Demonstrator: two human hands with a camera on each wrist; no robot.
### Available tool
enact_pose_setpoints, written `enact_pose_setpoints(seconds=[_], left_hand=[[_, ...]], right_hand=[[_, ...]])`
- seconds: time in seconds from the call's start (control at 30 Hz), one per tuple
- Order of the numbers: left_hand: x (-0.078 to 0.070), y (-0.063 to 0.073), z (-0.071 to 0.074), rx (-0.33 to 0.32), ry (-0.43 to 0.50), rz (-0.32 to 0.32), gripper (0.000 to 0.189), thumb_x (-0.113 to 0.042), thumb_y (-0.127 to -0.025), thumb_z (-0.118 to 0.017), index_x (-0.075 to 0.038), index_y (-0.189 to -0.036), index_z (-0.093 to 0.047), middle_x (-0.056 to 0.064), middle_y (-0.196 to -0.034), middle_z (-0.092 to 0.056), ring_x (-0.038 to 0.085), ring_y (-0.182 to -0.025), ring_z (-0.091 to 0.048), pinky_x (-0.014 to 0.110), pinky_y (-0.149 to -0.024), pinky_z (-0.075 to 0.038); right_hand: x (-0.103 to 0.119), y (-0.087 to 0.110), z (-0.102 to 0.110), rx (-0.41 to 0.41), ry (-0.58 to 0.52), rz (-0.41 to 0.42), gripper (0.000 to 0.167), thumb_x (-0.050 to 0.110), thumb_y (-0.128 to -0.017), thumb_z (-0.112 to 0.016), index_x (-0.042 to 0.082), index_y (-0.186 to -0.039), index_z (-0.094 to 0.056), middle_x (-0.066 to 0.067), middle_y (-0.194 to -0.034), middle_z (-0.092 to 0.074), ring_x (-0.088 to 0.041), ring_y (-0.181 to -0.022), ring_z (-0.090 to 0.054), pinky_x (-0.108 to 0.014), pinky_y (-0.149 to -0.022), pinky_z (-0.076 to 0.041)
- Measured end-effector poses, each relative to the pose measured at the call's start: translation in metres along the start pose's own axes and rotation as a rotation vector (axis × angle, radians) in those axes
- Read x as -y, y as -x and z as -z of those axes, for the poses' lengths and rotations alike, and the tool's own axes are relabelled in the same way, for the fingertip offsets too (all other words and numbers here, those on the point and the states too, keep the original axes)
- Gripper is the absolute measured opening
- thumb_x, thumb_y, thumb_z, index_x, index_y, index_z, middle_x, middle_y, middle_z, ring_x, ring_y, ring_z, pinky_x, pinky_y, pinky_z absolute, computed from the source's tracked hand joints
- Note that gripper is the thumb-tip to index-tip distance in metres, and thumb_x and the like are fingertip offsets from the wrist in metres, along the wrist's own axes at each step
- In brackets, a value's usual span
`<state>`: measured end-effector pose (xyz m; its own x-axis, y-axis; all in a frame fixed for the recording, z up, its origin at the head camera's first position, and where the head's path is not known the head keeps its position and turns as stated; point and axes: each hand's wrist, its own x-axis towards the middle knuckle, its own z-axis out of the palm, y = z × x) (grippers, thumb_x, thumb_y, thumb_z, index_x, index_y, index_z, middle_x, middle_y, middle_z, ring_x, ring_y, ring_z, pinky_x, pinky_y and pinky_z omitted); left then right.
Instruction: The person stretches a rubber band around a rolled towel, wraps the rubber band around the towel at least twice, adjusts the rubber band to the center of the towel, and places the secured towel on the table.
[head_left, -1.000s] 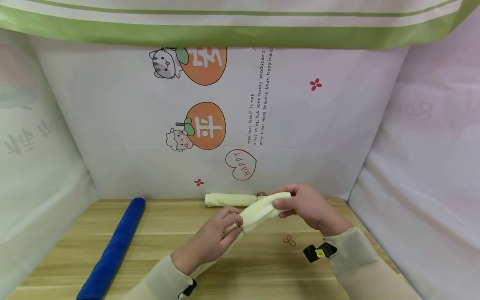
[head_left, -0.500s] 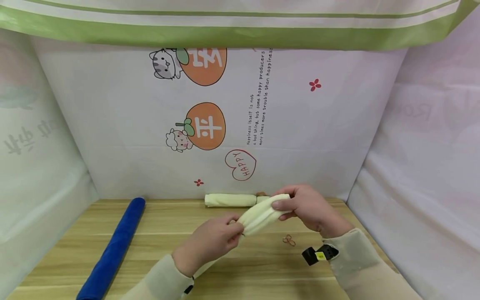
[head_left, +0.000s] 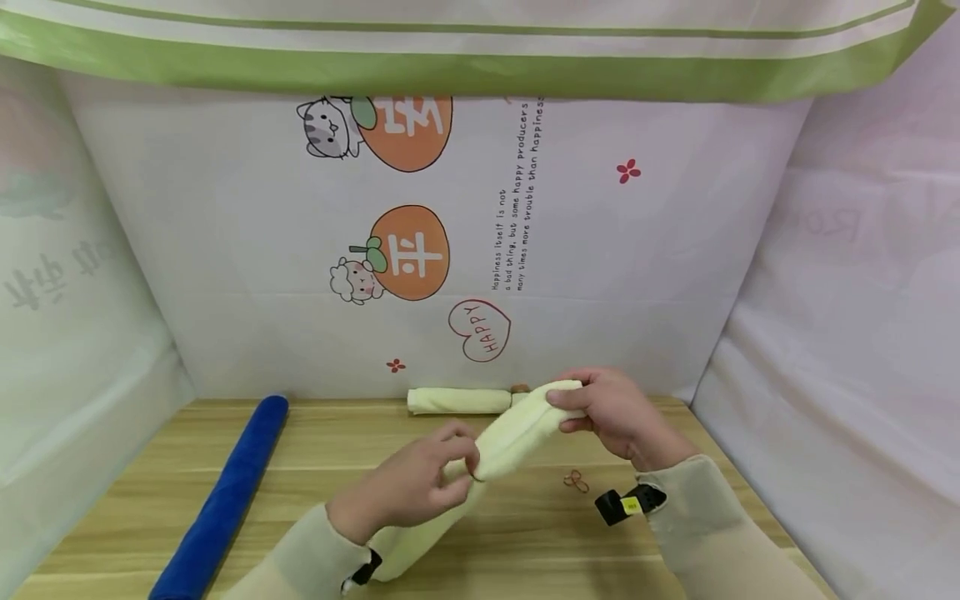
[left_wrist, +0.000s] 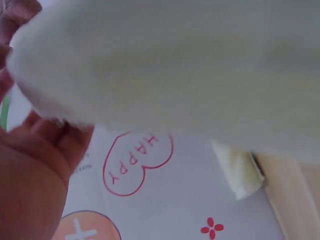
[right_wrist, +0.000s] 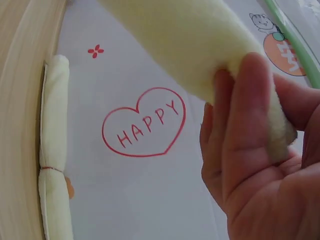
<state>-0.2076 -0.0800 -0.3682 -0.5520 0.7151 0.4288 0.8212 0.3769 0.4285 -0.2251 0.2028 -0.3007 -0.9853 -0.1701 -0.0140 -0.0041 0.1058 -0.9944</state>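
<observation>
One pale-yellow towel roll (head_left: 522, 430): right hand (head_left: 621, 414) clamps its end; left hand (head_left: 411, 483) seemingly grips it at a thin band (head_left: 476, 477).

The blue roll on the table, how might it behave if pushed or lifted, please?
The blue roll would probably roll sideways, being long and rounded. Lifted, it may sag or loosen: it looks like cloth, with no tie visible.

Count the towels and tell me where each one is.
3: a blue towel on the table at left, a yellow towel along the back wall, and another yellow towel in the right hand. More could be hidden.
</observation>
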Motion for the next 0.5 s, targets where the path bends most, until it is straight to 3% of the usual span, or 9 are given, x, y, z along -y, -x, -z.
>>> enact_pose_setpoints(seconds=[0.1,0.2,0.37,0.5], left_hand=[[0.002,0.001,-0.008,-0.101,-0.042,0.04,0.031,-0.02,-0.089,-0.075,-0.013,-0.104,-0.049,-0.004,-0.104,-0.048,0.007,-0.071,-0.047,0.025,-0.067,-0.047],[0.004,0.001,-0.016,-0.143,-0.116,0.049,0.038,-0.012,-0.084,-0.076,-0.01,-0.109,-0.047,-0.003,-0.1,-0.045,0.011,-0.078,-0.047,0.026,-0.069,-0.047],[0.009,0.002,-0.016,-0.086,-0.077,0.125,0.049,-0.002,-0.079,-0.067,-0.012,-0.123,-0.047,-0.002,-0.111,-0.05,0.013,-0.079,-0.05,0.027,-0.068,-0.047],[0.012,0.003,-0.008,-0.02,-0.029,0.186,0.071,-0.004,-0.076,-0.068,-0.016,-0.141,-0.042,-0.001,-0.123,-0.053,0.015,-0.085,-0.053,0.031,-0.073,-0.047]], right_hand=[[-0.001,-0.002,-0.005,0.017,-0.038,-0.03,0.032,0.007,-0.092,-0.071,-0.012,-0.115,-0.061,-0.018,-0.101,-0.064,-0.02,-0.076,-0.065,-0.027,-0.062,-0.056],[0.0,-0.002,-0.007,0.021,0.025,-0.048,0.03,0.01,-0.094,-0.07,-0.01,-0.113,-0.061,-0.019,-0.098,-0.063,-0.021,-0.071,-0.065,-0.028,-0.058,-0.056],[0.002,-0.001,-0.005,-0.022,0.203,-0.046,0.02,0.014,-0.095,-0.068,-0.004,-0.105,-0.065,-0.019,-0.096,-0.061,-0.024,-0.067,-0.063,-0.032,-0.055,-0.056],[-0.001,-0.001,-0.002,-0.016,0.216,-0.037,0.021,0.012,-0.095,-0.069,-0.002,-0.109,-0.068,-0.019,-0.104,-0.059,-0.027,-0.076,-0.063,-0.037,-0.061,-0.057]])
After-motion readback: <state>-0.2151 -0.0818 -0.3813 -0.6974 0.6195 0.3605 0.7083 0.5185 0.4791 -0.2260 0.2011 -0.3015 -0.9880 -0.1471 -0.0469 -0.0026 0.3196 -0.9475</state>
